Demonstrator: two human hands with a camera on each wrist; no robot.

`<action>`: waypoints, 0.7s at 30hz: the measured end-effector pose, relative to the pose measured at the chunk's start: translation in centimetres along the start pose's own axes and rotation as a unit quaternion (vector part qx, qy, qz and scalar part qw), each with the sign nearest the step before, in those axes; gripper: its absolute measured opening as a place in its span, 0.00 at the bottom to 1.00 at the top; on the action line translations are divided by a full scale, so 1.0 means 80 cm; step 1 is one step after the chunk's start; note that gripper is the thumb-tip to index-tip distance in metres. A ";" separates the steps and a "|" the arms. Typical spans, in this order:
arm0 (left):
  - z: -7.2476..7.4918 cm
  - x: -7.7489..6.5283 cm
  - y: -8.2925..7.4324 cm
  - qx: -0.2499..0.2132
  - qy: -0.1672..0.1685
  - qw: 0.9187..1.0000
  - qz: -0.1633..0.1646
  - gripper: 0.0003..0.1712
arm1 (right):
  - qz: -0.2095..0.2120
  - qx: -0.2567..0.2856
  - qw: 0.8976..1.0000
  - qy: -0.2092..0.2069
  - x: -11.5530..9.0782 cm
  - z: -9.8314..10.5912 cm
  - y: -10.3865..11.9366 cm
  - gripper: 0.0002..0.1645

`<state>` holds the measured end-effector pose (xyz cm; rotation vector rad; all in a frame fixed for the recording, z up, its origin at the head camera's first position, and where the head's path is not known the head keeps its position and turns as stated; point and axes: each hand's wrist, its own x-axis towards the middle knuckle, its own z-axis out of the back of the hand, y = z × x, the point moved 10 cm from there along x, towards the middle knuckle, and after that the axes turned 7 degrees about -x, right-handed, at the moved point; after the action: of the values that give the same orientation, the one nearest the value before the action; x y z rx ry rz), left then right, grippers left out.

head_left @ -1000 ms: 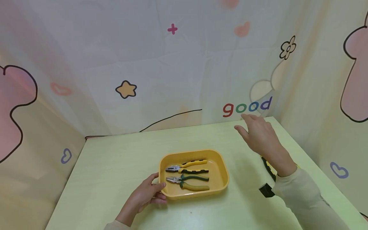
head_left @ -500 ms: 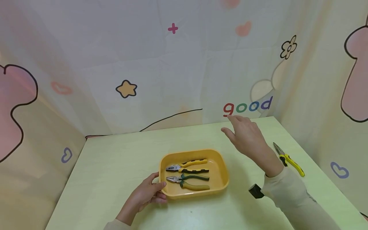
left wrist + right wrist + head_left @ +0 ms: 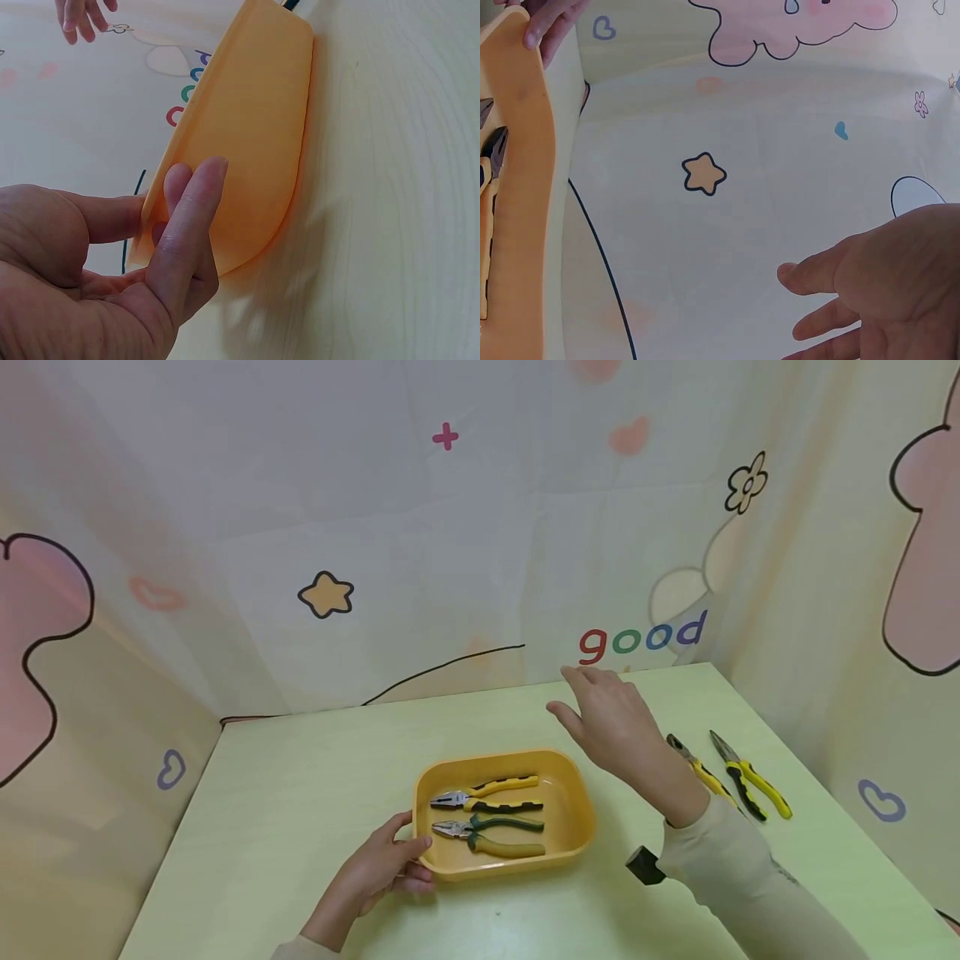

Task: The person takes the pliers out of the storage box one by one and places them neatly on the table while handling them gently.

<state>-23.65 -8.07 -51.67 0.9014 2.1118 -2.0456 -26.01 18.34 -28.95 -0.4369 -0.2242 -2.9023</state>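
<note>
My left hand (image 3: 382,864) grips the left end of a yellow plastic tray (image 3: 567,818), thumb over the rim and fingers against the outer wall. The left wrist view shows that hand (image 3: 169,262) pinching the rim. Inside the tray lie two pairs of combination pliers, heads to the left: one with yellow-and-black handles (image 3: 504,786), and a pair of green-and-olive-handled pliers (image 3: 510,850) nearer me. My right hand (image 3: 611,722) hovers above the table behind the tray's right end, fingers extended and thumb apart, holding nothing.
On the table's right side lie long-nose pliers (image 3: 737,767) with yellow-and-black handles. Beside them is another yellow-handled pair of pliers (image 3: 703,771), partly hidden by my right forearm. A black block (image 3: 645,866) sits at my right cuff. Printed curtains (image 3: 420,568) enclose the table.
My right hand has moved left, away from the pliers on the right, which its arm covered before and which now show more. The left hand and the tray have stayed in place.
</note>
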 end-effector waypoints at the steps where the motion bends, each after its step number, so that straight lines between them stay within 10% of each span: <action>1: 0.000 0.000 0.000 0.001 -0.001 1.000 0.001 0.39 | -0.001 0.001 1.000 0.003 0.000 -0.001 0.003 0.32; 21: 0.000 0.000 0.000 -0.001 0.000 1.000 -0.001 0.39 | 0.032 0.010 0.999 -0.025 0.001 -0.010 0.051 0.35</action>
<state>-23.61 -8.07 -51.67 0.8997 2.1155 -2.0450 -25.39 14.21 -29.16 -0.5054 -0.2415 -2.8267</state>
